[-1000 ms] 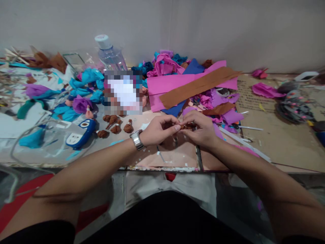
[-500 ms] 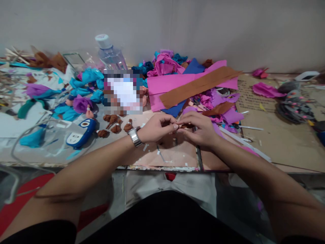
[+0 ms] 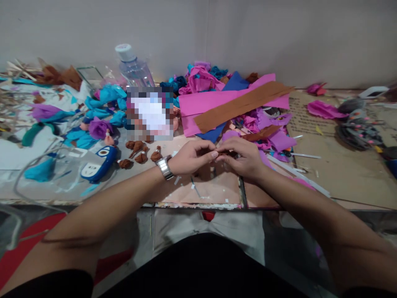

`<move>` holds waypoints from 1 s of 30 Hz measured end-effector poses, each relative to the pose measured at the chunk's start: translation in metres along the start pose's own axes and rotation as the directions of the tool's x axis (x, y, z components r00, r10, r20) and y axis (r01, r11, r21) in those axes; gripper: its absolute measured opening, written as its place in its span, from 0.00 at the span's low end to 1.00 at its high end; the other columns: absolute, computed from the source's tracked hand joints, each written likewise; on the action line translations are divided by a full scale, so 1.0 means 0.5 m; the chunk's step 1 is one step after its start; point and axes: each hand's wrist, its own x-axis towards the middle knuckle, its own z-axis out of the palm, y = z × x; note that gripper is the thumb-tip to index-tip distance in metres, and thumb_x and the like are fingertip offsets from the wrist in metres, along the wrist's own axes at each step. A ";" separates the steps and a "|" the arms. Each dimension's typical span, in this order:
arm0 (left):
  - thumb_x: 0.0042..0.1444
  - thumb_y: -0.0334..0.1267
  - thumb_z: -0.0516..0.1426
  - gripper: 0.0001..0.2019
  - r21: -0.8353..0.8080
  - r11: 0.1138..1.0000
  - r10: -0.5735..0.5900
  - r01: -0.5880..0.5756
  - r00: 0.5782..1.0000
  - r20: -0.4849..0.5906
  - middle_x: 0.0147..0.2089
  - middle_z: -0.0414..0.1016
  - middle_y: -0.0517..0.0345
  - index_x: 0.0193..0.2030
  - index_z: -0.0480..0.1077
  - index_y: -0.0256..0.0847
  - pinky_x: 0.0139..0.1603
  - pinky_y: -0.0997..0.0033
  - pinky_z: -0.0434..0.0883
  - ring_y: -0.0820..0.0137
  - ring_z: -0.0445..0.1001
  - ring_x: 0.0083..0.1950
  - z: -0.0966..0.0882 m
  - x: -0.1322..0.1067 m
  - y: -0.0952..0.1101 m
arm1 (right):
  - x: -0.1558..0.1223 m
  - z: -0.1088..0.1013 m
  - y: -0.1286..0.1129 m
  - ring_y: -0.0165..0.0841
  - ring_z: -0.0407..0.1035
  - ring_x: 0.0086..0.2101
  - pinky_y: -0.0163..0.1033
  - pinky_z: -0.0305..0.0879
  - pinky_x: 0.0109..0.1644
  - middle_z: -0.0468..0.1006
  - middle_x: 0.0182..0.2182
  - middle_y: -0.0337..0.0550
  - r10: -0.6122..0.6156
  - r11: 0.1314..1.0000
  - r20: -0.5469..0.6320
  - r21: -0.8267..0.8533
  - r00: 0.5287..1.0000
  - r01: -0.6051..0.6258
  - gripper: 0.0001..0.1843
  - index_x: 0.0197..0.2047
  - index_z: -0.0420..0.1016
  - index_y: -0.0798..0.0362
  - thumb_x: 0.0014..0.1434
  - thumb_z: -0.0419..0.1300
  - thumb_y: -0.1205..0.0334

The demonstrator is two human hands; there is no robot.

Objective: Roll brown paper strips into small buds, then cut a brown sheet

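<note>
My left hand point(image 3: 190, 158), with a metal watch at the wrist, and my right hand point(image 3: 243, 159) meet above the table's front edge. Both pinch a small brown crepe paper piece point(image 3: 226, 153) between their fingertips; most of it is hidden by the fingers. Several finished small brown paper buds point(image 3: 141, 156) lie on the table just left of my left hand. A long brown paper strip point(image 3: 242, 105) rests on pink paper sheets point(image 3: 201, 103) behind my hands.
A clear water bottle point(image 3: 134, 68) stands at the back by the wall. Blue and purple paper flowers point(image 3: 99, 126) and scraps cover the left side. A blue-and-white case point(image 3: 98, 163) lies front left. Cables point(image 3: 356, 128) sit at the right.
My hands have stayed together on the brown piece, shifting slightly as the fingers work it. Nothing else on the table has moved.
</note>
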 end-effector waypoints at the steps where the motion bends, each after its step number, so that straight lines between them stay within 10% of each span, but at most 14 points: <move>1: 0.65 0.51 0.62 0.17 -0.015 1.000 -0.003 0.003 0.999 -0.033 0.38 0.80 0.52 0.43 0.78 0.37 0.41 0.71 0.72 0.69 0.77 0.38 0.002 -0.001 0.000 | 0.000 0.000 0.000 0.36 0.79 0.39 0.42 0.75 0.45 0.85 0.37 0.45 0.006 1.000 -0.015 -0.010 1.000 -0.006 0.10 0.46 0.83 0.50 0.63 0.71 0.55; 30: 0.60 0.43 0.69 0.17 -0.052 0.993 0.089 -0.103 0.970 -0.227 0.50 0.85 0.46 0.54 0.82 0.42 0.49 0.68 0.80 0.65 0.84 0.47 0.017 -0.007 -0.004 | 0.004 0.000 -0.018 0.36 0.79 0.36 0.42 0.76 0.44 0.86 0.35 0.44 0.107 0.994 -0.125 0.032 0.986 -0.104 0.09 0.41 0.85 0.49 0.62 0.72 0.53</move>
